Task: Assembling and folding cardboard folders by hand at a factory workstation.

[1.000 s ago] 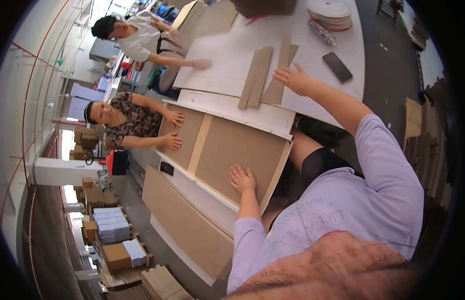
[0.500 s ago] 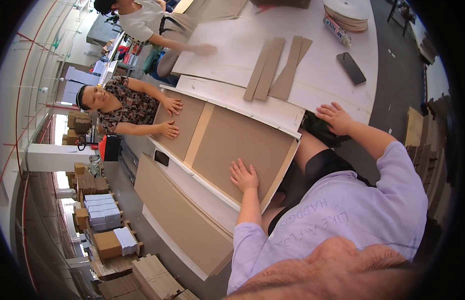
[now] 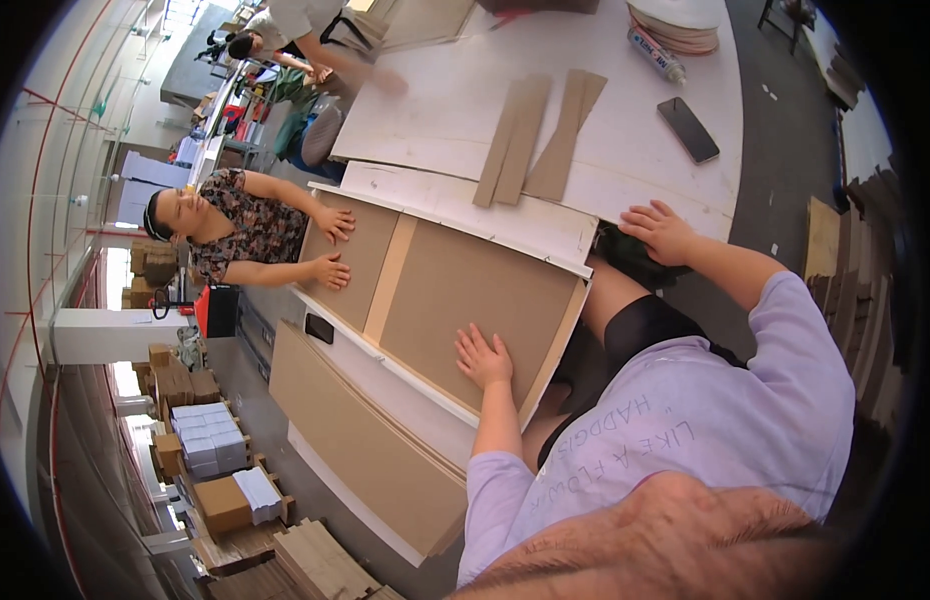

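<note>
Resting on a white-edged brown panel (image 3: 485, 290), the left hand (image 3: 483, 360) has its fingers spread; the right hand (image 3: 660, 232), fingers extended, is at the edge of the white table (image 3: 675, 180). The panel lies beside it, 2 hands (image 3: 333, 271) of a co-worker (image 3: 255, 225) on its far end.

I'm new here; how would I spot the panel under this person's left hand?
Find the big white table at the picture's top. Just below it lies the brown panel, the left hand on its near end, a co-worker's hands on its far end. Unlike the plain brown stack to its lower left, it has white long edges and a pale strip across it.
</note>
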Demonstrator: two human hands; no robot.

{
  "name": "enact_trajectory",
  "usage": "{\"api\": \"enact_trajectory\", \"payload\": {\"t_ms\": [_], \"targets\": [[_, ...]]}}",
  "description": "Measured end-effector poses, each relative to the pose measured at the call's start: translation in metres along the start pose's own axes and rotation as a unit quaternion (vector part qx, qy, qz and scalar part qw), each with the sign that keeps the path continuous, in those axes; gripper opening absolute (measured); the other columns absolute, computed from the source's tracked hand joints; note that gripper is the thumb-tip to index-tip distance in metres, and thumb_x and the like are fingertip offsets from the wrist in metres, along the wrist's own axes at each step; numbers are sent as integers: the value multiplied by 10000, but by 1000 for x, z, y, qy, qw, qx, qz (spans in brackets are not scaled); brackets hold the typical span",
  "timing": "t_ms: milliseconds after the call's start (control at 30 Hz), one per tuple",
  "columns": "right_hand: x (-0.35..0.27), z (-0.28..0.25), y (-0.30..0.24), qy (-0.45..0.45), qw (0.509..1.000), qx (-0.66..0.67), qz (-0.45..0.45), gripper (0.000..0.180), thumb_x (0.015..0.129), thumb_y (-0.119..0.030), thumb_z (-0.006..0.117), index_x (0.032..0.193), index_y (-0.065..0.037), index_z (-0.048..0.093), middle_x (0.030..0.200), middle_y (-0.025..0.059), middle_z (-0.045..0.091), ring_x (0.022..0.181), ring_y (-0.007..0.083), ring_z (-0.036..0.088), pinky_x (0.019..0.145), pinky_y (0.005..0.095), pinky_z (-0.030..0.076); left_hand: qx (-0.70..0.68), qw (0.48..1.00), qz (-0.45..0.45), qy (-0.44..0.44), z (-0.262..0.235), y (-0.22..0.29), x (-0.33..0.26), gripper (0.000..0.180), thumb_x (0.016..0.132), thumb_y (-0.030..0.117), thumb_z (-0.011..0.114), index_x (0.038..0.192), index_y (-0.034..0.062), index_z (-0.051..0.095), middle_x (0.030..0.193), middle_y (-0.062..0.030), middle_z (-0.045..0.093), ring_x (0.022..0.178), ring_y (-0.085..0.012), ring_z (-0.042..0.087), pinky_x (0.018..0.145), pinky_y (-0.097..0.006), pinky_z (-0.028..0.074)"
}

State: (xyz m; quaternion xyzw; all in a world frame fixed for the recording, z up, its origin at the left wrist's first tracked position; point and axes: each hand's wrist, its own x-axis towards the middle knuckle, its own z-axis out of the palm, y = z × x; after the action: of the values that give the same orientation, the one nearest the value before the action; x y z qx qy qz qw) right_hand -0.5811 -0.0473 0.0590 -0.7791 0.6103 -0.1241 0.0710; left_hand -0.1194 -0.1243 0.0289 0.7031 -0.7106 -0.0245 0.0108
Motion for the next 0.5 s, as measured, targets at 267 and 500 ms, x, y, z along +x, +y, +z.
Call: {"api": "enact_trajectory", "payload": {"t_ms": [267,500], "targets": [[2,-9,-9,-30,999,-15,22,694,715,-81,611,1381,-167,436,1473,54,391,1386,241,324,1137,513,219,-10,1000,-11,-21,-6,4,1,643,929,467,451,1497,213,290,1571,-96,217,1448,-301,183,1137,-553,145],[5,-4,-8,-18,999,-24,15,699,709,-60,595,1383,-156,432,1467,57,394,1390,249,316,1142,498,213,-12,1000,-4,-15,-6,2,3,641,925,454,459,1489,198,298,1568,-96,223,1447,-303,183,1133,-559,150]]}}
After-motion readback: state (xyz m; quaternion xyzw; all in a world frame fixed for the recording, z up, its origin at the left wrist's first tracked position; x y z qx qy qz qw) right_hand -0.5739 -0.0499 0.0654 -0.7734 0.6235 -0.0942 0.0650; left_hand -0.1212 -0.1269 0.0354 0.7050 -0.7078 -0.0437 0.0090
